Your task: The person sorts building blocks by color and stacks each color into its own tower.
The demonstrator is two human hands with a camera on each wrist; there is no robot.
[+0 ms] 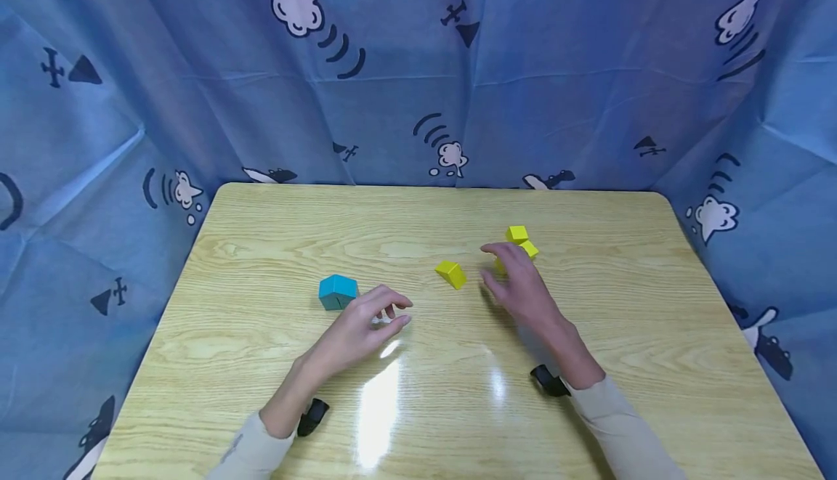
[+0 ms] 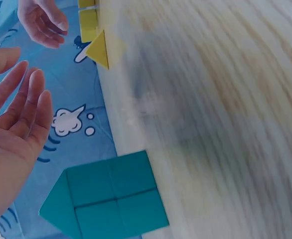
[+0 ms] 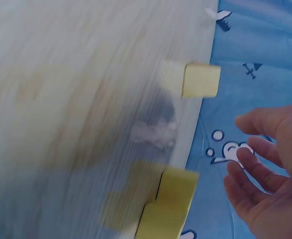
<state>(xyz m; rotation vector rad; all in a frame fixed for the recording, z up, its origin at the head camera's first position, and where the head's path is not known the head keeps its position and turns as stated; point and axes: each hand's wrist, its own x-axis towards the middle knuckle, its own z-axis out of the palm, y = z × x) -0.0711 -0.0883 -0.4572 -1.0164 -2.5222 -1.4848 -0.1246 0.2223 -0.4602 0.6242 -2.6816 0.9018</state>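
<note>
A teal block house [image 1: 338,287], square blocks topped by a triangular one, stands on the table at the left. Just in front of it, partly overlapping it in the head view, hovers my left hand [image 1: 362,320], fingers loosely bent and holding nothing. To the right lies a yellow triangular block [image 1: 451,274]. My right hand [image 1: 523,295] is beside the other yellow blocks, thumb and fingers spread apart with nothing between them. One yellow block [image 1: 516,233] sits at the back, another [image 1: 530,248] nearer, and a third [image 1: 500,265] is mostly hidden behind that hand.
The light wood table [image 1: 261,218] reaches back to a blue patterned cloth [image 1: 405,88] that hangs behind it and along both sides. A black wrist camera [image 1: 312,417] is strapped under the left wrist, another [image 1: 549,380] under the right.
</note>
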